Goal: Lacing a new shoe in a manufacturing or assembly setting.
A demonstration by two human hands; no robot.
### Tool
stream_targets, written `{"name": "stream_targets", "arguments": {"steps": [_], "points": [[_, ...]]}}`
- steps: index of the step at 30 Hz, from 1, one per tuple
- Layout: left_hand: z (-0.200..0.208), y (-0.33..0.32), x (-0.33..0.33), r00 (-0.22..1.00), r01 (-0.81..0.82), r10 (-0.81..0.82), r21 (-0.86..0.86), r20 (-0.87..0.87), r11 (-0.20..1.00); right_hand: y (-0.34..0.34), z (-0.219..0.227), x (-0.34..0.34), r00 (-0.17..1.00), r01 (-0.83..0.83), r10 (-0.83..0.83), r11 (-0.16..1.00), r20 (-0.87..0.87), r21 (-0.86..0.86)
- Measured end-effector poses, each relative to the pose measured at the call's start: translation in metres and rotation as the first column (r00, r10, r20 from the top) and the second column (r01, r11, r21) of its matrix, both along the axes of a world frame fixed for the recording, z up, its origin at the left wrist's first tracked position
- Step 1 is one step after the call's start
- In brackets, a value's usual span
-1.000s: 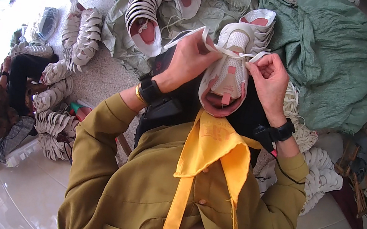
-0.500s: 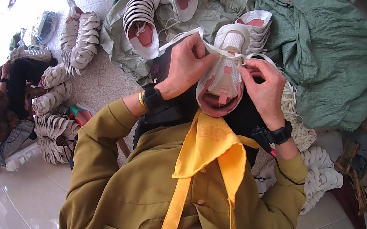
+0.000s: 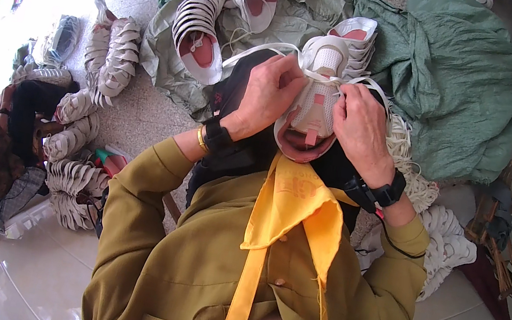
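Note:
A white shoe upper (image 3: 315, 117) with a pink lining rests across my lap, its toe pointing away from me. A white shoelace (image 3: 262, 48) crosses its front end and loops out to both sides. At the left edge of the upper, my left hand (image 3: 270, 94) is closed, thumb and fingers pinching the lace. My right hand (image 3: 361, 127) is closed at the right edge, its fingertips pinching the other side of the lace beside the eyelets. The lace ends are partly hidden by my fingers.
Nested white shoe uppers (image 3: 197, 19) lie on a grey-green sheet ahead, with another stack (image 3: 358, 41) behind the shoe. A green sack (image 3: 461, 86) spreads at the right, near a heap of white laces (image 3: 403, 141). Another person (image 3: 0, 156) sits at the far left among more uppers.
My left hand has moved right, closer to the shoe, and the lace on that side hangs in a looser curve. My right hand has turned slightly at the shoe's edge.

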State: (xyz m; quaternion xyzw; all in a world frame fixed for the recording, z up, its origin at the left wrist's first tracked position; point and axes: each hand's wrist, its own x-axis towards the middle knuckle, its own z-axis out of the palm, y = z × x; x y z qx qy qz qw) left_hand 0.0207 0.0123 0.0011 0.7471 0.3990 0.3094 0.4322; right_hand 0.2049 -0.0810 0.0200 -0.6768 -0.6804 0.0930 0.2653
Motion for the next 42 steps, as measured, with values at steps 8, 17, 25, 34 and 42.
{"name": "stream_targets", "arguments": {"steps": [8, 17, 25, 34, 42], "points": [[0.008, -0.006, 0.011, 0.988, 0.048, -0.029, 0.123, -0.153, 0.991, 0.000, 0.001, 0.003, 0.995, 0.031, -0.035, 0.998, -0.088, -0.054], [0.001, -0.008, 0.019, 0.981, 0.064, -0.030, 0.180, -0.190, 0.982, 0.003, -0.005, 0.022, 0.988, -0.026, 0.013, 0.996, -0.153, -0.083], [-0.002, -0.009, 0.021, 0.980, 0.029, 0.007, 0.177, -0.197, 0.984, 0.002, -0.002, 0.011, 0.955, 0.014, -0.042, 0.995, -0.294, -0.095], [0.005, -0.010, 0.015, 0.980, 0.045, -0.021, 0.114, -0.199, 0.992, 0.007, 0.010, 0.005, 0.981, -0.139, 0.149, 0.986, 0.121, -0.088], [0.012, -0.007, -0.005, 0.982, 0.135, -0.119, 0.106, -0.147, 0.985, 0.007, 0.017, 0.002, 0.960, -0.161, 0.146, 0.986, 0.238, 0.043]]}}
